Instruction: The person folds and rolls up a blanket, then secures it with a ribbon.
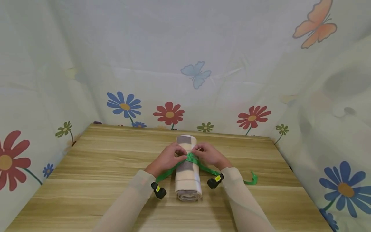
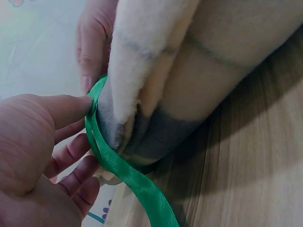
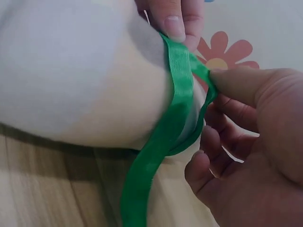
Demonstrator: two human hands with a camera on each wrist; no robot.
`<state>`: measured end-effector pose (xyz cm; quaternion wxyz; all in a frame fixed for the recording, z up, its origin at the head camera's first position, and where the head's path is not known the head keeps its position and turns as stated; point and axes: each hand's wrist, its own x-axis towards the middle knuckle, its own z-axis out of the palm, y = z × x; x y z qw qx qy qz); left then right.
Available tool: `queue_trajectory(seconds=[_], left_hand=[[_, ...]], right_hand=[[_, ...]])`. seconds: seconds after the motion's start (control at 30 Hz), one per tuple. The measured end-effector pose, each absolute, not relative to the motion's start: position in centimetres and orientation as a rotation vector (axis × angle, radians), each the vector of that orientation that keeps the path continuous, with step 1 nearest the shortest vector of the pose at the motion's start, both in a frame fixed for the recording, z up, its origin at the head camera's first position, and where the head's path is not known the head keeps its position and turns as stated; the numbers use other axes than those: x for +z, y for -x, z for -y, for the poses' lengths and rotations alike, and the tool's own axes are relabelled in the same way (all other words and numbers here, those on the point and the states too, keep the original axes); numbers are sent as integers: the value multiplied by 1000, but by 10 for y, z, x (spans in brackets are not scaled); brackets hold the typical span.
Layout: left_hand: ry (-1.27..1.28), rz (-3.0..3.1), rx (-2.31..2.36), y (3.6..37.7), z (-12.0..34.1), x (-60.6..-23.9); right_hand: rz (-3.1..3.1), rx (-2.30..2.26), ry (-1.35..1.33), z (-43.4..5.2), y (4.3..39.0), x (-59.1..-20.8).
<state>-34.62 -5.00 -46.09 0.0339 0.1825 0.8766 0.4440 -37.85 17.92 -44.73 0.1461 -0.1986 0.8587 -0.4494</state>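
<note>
Left of the rolled blanket (image 1: 188, 167) lying mid-table (image 1: 87, 180), the left hand (image 1: 167, 158) pinches the green ribbon (image 1: 191, 158) at the roll's top, the right hand (image 1: 209, 154) pinching opposite; blanket judged soft, light, compressible, ribbon thin and slippery, best gripped near the crossing; no readable writing.

Both arms wear long, thin, semi-sheer cream sleeves (image 1: 127, 201) reaching the wrists. A small black camera unit with a yellow marking (image 1: 158, 190) is strapped under the left wrist, a matching one (image 1: 215, 181) under the right; the hands (image 1: 166, 158) are bare
</note>
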Motion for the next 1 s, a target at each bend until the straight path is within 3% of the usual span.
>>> queue_trajectory(seconds=[0.33, 0.67, 1.0], left_hand=[[-543, -2722, 1360, 347, 50, -465], [-512, -2702, 1436, 348, 50, -467], [-464, -2589, 1592, 347, 51, -467]], right_hand=[[-2513, -1471, 487, -182, 368, -450], [-2584, -1120, 664, -192, 356, -447], [-2526, -1242, 654, -193, 354, -448]])
